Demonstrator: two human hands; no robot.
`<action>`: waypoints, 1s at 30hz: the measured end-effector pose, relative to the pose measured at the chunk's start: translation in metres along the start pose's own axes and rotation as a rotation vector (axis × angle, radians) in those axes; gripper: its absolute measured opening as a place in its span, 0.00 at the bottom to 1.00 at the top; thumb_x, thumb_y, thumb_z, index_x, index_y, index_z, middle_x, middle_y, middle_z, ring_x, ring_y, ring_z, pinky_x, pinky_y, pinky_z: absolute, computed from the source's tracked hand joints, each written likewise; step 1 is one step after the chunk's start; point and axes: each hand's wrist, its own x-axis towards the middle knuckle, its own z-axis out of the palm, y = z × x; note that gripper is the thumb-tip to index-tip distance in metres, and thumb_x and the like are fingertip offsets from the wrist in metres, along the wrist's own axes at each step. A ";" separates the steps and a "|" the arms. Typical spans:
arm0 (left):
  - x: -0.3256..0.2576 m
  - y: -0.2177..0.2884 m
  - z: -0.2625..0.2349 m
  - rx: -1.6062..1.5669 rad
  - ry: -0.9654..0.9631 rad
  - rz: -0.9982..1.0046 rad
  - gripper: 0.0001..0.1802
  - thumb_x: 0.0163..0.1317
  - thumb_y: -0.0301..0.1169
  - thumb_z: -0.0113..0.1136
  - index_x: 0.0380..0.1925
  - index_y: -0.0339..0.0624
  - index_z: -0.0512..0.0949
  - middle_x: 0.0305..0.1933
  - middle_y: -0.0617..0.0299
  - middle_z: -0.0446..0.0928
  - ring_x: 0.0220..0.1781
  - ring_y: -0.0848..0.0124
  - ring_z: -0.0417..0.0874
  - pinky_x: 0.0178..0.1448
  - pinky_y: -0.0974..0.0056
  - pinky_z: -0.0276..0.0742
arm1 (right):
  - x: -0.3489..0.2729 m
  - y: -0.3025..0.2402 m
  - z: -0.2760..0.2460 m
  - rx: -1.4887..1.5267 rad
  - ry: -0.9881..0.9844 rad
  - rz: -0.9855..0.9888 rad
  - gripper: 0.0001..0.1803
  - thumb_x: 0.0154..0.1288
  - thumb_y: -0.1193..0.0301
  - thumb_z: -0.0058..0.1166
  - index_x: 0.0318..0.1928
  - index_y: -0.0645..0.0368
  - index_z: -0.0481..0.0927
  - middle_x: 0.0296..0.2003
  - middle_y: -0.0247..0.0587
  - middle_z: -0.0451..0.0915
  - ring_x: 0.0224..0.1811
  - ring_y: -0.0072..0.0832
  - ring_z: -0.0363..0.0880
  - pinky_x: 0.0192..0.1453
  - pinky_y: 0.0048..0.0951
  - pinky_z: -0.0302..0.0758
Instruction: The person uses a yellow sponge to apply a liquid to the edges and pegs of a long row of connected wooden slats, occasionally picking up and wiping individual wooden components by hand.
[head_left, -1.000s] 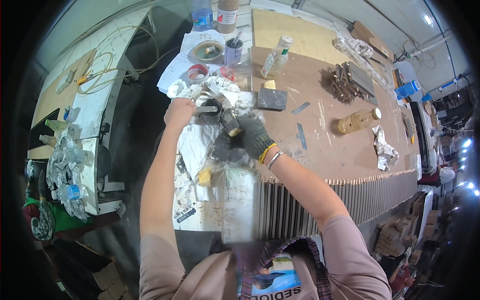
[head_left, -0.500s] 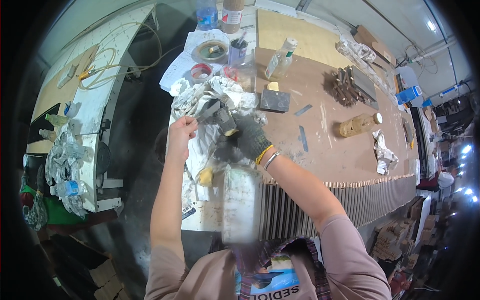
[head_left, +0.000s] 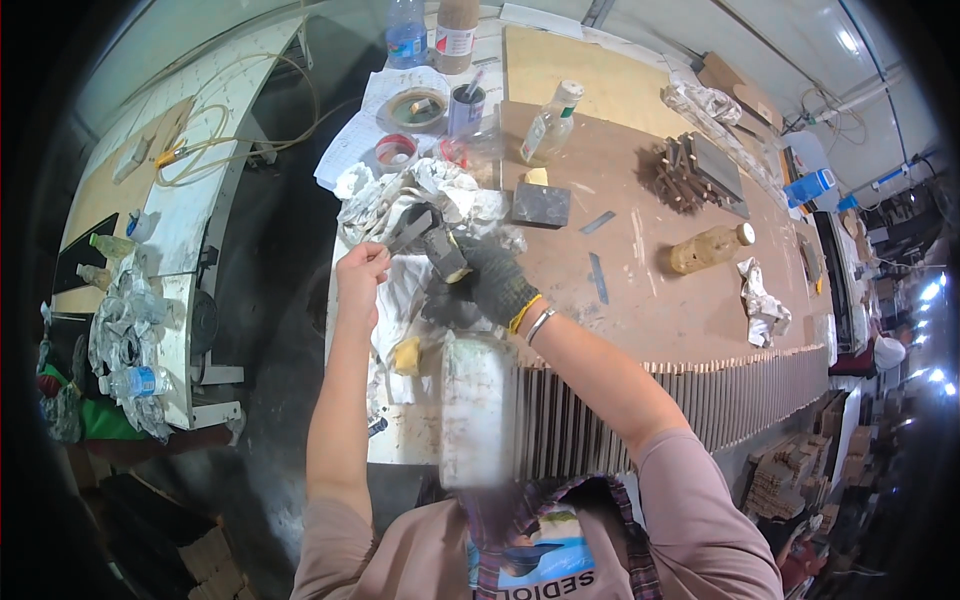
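Note:
My bare left hand pinches a thin flat grey strip by its lower left end. The strip's far end reaches the dark block in my other hand; whether they touch I cannot make out. My right hand, in a dark glove with a yellow cuff, is closed round that dark grey block, which has a pale yellowish edge. Both hands are above crumpled white cloths, stained grey in places. A yellow sponge piece lies close by on the cloth.
A white container stands nearest me, beside a long row of dark strips along the table edge. Farther off are a dark block, a clear bottle, a tape roll, a brown bottle and stacked dark pieces.
The view has shifted slightly, so the table things appear a little to the left. Both hands keep their hold, with the strip and block in nearly the same places.

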 end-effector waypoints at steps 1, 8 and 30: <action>0.000 -0.001 -0.001 -0.004 0.004 0.008 0.02 0.67 0.26 0.62 0.37 0.42 0.82 0.31 0.73 0.78 0.32 0.82 0.74 0.41 0.72 0.70 | 0.002 0.001 -0.003 0.003 -0.045 -0.034 0.13 0.79 0.65 0.51 0.55 0.57 0.80 0.45 0.34 0.82 0.47 0.25 0.82 0.54 0.33 0.82; -0.009 -0.001 0.005 -0.062 0.034 -0.019 0.02 0.67 0.24 0.61 0.35 0.41 0.81 0.31 0.71 0.78 0.32 0.80 0.73 0.40 0.71 0.69 | -0.003 0.004 -0.010 0.046 -0.049 -0.120 0.14 0.79 0.65 0.51 0.57 0.59 0.78 0.48 0.38 0.82 0.50 0.31 0.82 0.58 0.37 0.81; -0.031 -0.001 0.031 0.713 0.241 0.977 0.05 0.62 0.18 0.62 0.35 0.38 0.82 0.34 0.62 0.81 0.35 0.70 0.80 0.39 0.63 0.77 | -0.007 -0.005 0.001 0.235 0.051 -0.003 0.10 0.75 0.60 0.57 0.46 0.51 0.83 0.39 0.34 0.84 0.39 0.30 0.82 0.40 0.36 0.81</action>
